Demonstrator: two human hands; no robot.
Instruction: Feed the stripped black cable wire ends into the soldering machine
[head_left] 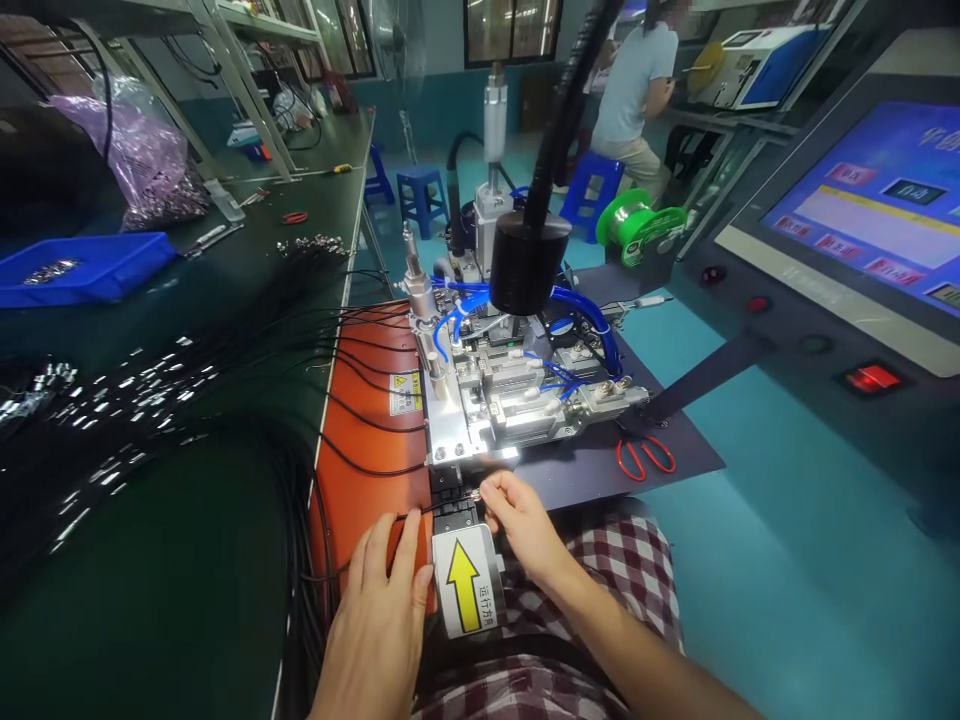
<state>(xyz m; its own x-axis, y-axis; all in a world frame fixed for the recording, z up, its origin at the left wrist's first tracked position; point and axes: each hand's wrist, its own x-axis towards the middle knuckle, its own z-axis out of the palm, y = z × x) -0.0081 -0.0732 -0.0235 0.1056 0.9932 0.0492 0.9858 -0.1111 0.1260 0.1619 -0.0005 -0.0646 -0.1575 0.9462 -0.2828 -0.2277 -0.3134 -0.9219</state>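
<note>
Starting at the left, black cables (pixel 225 400) are fanned across the dark bench toward an orange plate (pixel 367 420) marked with a yellow warning label (pixel 406 392). The left hand (pixel 379 610) is laid flat, fingers spread, on a thin black wire (pixel 420 514), beside a yellow arrow label (pixel 466 583) printed 运行方向. The wire's end is pinched between the right hand's (pixel 521 525) fingertips at the metal fixture (pixel 510 400), with red scissors (pixel 645 455) seen farther right.

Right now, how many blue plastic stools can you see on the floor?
2: one blue stool behind the machine near the bench end, another beside the person at the back. A third may be hidden at the bench.
</note>
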